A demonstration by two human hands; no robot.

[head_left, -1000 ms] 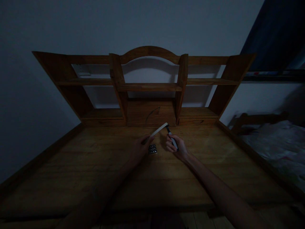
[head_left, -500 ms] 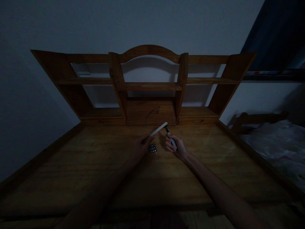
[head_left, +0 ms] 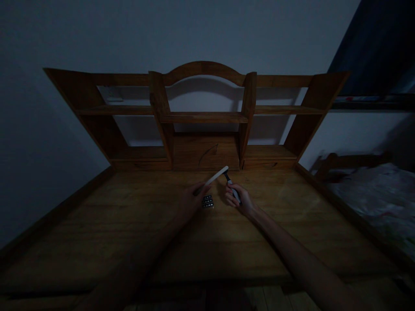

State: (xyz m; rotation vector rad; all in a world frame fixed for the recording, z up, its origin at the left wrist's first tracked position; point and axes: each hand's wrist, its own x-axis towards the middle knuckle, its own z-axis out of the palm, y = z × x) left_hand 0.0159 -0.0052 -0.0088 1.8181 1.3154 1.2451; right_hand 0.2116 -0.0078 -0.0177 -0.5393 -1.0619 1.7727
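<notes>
My left hand is closed around the lower end of a pale, flat stick, which slants up to the right. In my right hand is a razor with a grey-and-dark handle, gripped between thumb and fingers. The razor's dark head meets the stick near its rounded tip; whether they press together is hard to tell in the dim light. On the desk between my hands, close to the left fingers, lies a small dark pack of razor cartridges in several rows.
The wooden desk has raised side edges. A wooden shelf unit with small drawers stands along its back, against the wall. Right of the desk, a pile covered in pale plastic lies beside a wooden rail.
Hardly anything differs. Both hands keep their grips, and the razor head stays by the stick's tip with only a tiny shift.
</notes>
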